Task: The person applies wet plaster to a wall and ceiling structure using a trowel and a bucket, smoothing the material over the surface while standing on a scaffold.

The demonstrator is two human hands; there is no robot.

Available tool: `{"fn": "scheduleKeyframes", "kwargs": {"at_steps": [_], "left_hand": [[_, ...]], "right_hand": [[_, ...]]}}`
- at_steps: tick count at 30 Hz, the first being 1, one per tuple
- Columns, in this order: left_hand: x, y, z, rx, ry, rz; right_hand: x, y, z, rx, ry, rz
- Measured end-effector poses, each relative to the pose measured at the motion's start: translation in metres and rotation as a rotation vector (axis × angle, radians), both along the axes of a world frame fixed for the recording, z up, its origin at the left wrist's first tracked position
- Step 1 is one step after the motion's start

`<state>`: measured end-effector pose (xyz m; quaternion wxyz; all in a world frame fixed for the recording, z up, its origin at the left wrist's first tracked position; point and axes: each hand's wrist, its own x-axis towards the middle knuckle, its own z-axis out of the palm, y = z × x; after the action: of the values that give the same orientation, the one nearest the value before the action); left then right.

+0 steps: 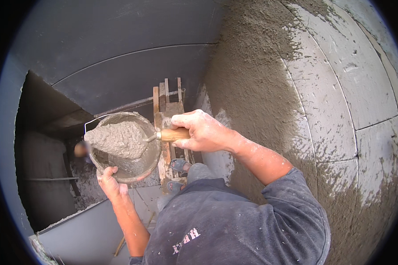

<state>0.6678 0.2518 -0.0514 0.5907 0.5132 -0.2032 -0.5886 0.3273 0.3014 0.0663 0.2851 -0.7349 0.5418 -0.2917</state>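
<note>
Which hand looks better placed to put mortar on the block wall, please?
Probably the right hand: it grips the trowel loaded with mortar and is nearer the block wall; the left hand holds the bucket.

Sandals on wooden planks

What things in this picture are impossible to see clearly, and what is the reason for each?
Head view: blade of the trowel, hidden under mortar.
Head view: most fingers of the left hand, hidden by the bucket.
Head view: round shape left of the bucket, blurred.
Head view: far side of the block wall, cut off by the picture's dark edge.
</note>
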Motion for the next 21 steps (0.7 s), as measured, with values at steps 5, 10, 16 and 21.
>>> {"fn": "scheduleKeyframes", "kwargs": {"at_steps": [5,10,16,21], "left_hand": [[-0.005,-0.005,-0.002,0.001,-0.092,-0.023],[-0.012,-0.001,-0.017,0.049,-0.097,-0.046],[-0.042,0.000,-0.032,0.048,-0.115,-0.161],[-0.085,-0.002,-0.028,0.003,-0.147,-0.304]], "right_hand": [[-0.068,0.041,-0.029,0.213,-0.685,-0.174],[-0.230,0.175,-0.022,-0.070,-0.508,-1.175],[-0.144,0.262,0.142,-0.167,-0.071,-1.275],[-0.073,0.162,0.102,0.077,0.591,-0.875]]}}
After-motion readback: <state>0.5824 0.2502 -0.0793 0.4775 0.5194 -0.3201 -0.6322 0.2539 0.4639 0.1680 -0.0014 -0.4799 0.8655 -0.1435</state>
